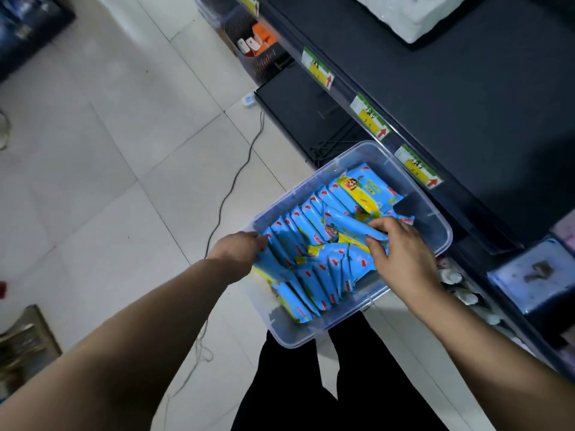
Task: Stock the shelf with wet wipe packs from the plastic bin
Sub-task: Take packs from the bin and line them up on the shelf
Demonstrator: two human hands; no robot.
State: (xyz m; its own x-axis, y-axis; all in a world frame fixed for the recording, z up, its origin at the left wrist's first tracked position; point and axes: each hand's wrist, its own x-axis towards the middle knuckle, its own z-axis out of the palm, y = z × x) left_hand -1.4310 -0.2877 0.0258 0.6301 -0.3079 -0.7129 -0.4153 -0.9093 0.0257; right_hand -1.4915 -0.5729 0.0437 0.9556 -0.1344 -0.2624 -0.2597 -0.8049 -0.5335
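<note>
A clear plastic bin [435, 227] sits on the floor against the dark shelf [451, 98]. It holds several blue and yellow wet wipe packs [311, 269] standing in rows, with one lying flat at the far end. My right hand [395, 250] is inside the bin, its fingers curled round a blue pack [345, 222] lying across the rows. At the bin's left side, my left hand [239, 247] grips the packs there, fingertips hidden among them.
Price tags with red arrows [370, 116] line the shelf edge. A white package [413, 14] lies on the shelf top. A power strip [249, 99] and its cable [230, 194] lie on the tiled floor. Lower shelves at right hold more goods.
</note>
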